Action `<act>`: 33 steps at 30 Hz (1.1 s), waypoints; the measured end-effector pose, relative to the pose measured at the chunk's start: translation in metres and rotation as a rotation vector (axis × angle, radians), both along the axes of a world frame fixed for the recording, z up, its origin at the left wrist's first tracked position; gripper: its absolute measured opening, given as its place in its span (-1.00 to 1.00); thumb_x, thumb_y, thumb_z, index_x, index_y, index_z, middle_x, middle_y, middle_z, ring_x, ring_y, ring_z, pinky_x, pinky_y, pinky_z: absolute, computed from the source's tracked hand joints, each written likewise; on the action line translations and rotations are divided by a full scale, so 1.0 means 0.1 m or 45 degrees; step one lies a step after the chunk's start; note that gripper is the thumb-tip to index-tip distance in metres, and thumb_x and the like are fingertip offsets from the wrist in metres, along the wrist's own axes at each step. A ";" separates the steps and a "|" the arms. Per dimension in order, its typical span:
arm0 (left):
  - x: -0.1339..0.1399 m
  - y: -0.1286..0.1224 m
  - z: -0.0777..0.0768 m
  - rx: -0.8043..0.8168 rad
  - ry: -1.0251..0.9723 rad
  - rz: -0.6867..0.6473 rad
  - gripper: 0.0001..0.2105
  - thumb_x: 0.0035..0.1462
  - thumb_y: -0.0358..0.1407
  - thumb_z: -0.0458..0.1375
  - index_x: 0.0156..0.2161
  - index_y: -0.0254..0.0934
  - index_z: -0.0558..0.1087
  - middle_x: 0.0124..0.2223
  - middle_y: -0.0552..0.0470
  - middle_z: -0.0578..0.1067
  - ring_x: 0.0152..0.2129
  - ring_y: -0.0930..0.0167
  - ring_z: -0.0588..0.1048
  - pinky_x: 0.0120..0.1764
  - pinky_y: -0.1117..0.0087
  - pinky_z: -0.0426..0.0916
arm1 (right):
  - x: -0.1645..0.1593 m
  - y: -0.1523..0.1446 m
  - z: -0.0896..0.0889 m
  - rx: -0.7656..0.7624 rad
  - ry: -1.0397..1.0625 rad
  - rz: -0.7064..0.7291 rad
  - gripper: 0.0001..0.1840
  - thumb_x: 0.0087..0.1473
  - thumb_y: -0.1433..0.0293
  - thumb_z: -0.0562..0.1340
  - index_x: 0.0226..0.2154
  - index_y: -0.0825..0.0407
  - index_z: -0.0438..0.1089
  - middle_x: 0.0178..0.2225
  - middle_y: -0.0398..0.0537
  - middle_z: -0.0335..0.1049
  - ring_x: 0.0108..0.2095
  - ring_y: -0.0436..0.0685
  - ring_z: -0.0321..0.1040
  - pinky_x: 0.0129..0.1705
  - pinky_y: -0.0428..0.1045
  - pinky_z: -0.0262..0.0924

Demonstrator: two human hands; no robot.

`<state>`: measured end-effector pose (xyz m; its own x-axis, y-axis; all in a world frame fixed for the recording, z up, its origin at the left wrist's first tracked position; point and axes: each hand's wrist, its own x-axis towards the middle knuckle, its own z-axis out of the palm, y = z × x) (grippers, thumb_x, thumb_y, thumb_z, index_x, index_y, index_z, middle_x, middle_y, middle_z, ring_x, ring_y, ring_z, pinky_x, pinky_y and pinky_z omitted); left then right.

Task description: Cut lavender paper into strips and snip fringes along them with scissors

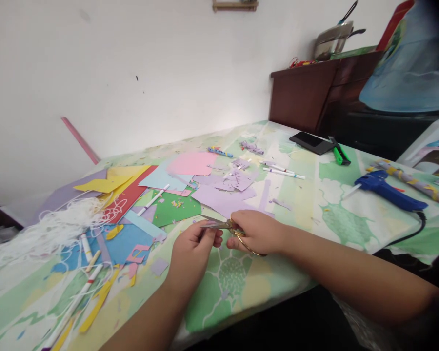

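My right hand (pixel 256 230) grips a pair of scissors (pixel 229 224) by its gold-coloured handles, and the blades point left, slightly apart. My left hand (pixel 194 246) is closed in a pinch right at the blades; whatever sits between its fingers is too small or hidden to make out. Just beyond both hands lie a lilac paper sheet (pixel 219 200) and a green paper piece (pixel 173 210) with small yellow scraps (pixel 177 203) on it.
White cord (pixel 51 236) lies tangled at the left over coloured papers and markers. A blue glue gun (pixel 391 190), a green-handled cutter (pixel 341 155) and a black phone-like device (pixel 311 142) are on the right. A wall bounds the table's far side.
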<state>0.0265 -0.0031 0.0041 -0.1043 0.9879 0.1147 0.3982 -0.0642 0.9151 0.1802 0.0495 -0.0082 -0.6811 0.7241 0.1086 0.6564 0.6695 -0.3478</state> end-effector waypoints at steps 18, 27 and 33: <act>-0.01 -0.01 0.11 -0.090 -0.037 0.007 -0.86 -0.13 -0.28 0.04 -0.57 -0.28 0.39 -0.63 0.10 0.41 -0.66 0.51 0.35 -0.57 0.52 0.19 | 0.00 0.00 0.03 0.010 -0.031 -0.024 -0.53 -0.19 -0.02 -0.03 -0.56 0.06 0.21 -0.59 -0.10 0.23 -0.58 -0.02 0.10 -0.61 -0.13 -0.17; -0.04 0.01 0.03 -0.126 -0.166 -0.035 -0.85 -0.11 -0.26 0.03 -0.50 -0.30 0.37 -0.59 0.09 0.40 -0.63 0.51 0.36 -0.54 0.50 0.23 | 0.01 -0.01 0.04 -0.009 0.007 -0.049 -0.52 -0.22 -0.04 -0.02 -0.59 0.06 0.20 -0.60 -0.11 0.21 -0.60 -0.03 0.07 -0.62 -0.14 -0.18; -0.04 0.01 0.04 -0.092 -0.147 -0.069 -0.85 -0.08 -0.27 0.01 -0.47 -0.31 0.36 -0.55 0.09 0.39 -0.62 0.52 0.36 -0.54 0.51 0.23 | 0.03 -0.03 0.06 0.008 0.011 -0.055 -0.52 -0.24 -0.03 0.00 -0.55 0.06 0.20 -0.56 -0.09 0.22 -0.57 -0.02 0.10 -0.59 -0.13 -0.14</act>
